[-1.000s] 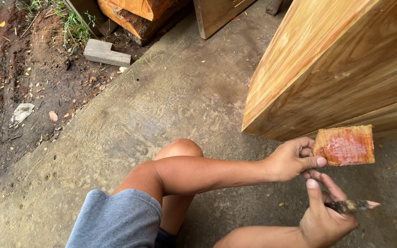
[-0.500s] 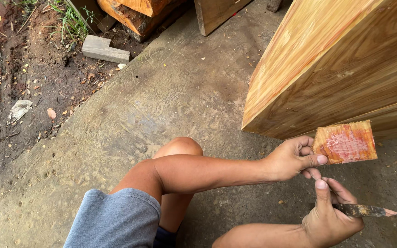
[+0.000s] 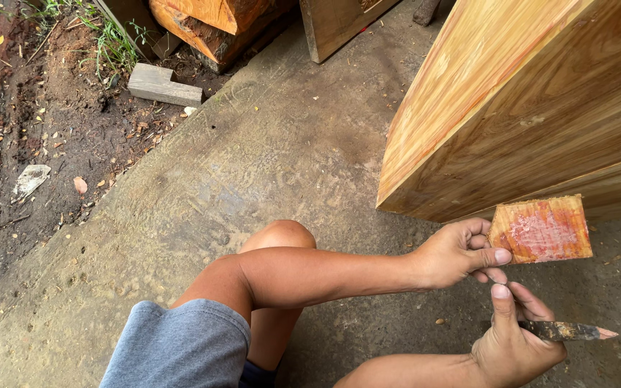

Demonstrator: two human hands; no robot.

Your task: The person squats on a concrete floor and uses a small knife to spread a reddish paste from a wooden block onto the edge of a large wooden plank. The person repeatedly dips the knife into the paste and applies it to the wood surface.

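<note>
Beside big wooden panel [image 3: 533, 108]: left hand [image 3: 461, 253] pinches small wood scrap [image 3: 540, 230] smeared with reddish paste; right hand [image 3: 515, 338] closed round putty knife [image 3: 566, 331], blade off panel. No paste visible on panel yet.

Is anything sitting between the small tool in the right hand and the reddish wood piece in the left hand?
Nothing visible. The right hand holds the tool just below the reddish wood piece pinched in the left hand; only open air and concrete floor show between them.
</note>
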